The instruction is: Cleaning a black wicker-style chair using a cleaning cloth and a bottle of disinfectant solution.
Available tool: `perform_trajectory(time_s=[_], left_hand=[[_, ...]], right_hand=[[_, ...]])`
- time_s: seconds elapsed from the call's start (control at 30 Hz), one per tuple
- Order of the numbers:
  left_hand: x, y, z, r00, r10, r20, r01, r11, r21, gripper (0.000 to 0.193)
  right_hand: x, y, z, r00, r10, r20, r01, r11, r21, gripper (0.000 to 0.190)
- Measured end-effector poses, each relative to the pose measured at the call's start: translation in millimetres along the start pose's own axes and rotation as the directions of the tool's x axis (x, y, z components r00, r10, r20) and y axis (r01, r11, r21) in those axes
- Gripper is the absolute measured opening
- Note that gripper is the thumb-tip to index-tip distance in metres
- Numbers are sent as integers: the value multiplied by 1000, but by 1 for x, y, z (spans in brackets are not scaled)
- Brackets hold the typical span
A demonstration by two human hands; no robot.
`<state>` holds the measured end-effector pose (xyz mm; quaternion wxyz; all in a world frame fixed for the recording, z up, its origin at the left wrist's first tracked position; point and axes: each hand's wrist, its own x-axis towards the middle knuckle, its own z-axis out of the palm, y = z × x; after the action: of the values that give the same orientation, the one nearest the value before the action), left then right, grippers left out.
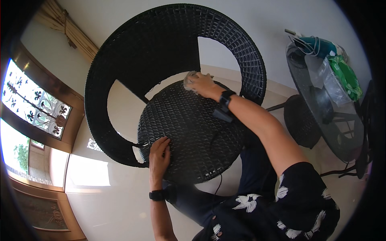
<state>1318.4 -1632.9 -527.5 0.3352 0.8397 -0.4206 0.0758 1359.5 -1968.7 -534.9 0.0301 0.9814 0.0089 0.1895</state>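
A black woven wicker armchair [250,57] with a round seat [193,129] and a curved back stands before me. At the seat's back edge, near the backrest, my right hand [203,84] is closed on a crumpled greyish cloth [190,81]. My left hand [159,153] lies on the seat's left front edge, palm down with its fingers on the weave, and no object shows in it. Each wrist wears a black band. A thin dark cord hangs by the seat's front edge, above my legs.
On the right stands an oval glass table [346,129] bearing a green packet [345,75], clear plastic packaging [334,87] and a teal corded appliance [316,46]. A dark woven stool or base [301,120] is beside it. A wooden-framed door [75,132] is at left.
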Motion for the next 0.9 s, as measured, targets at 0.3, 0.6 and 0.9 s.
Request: perform_trajectory(time_s=[0.3, 0.6, 0.9], left_hand=[[3, 4, 1, 999, -30, 35, 30, 999, 22, 25], [4, 8, 1, 992, 23, 123, -46, 982, 186, 30], [-23, 57, -11, 843, 243, 480, -380, 900, 213, 47]], right_hand=[[-119, -48, -87, 947, 178, 268, -202, 977, 65, 48], [-218, -147, -139, 995, -96, -3, 89, 901, 425, 20], [-241, -93, -132, 999, 4, -40, 15, 888, 459, 16]])
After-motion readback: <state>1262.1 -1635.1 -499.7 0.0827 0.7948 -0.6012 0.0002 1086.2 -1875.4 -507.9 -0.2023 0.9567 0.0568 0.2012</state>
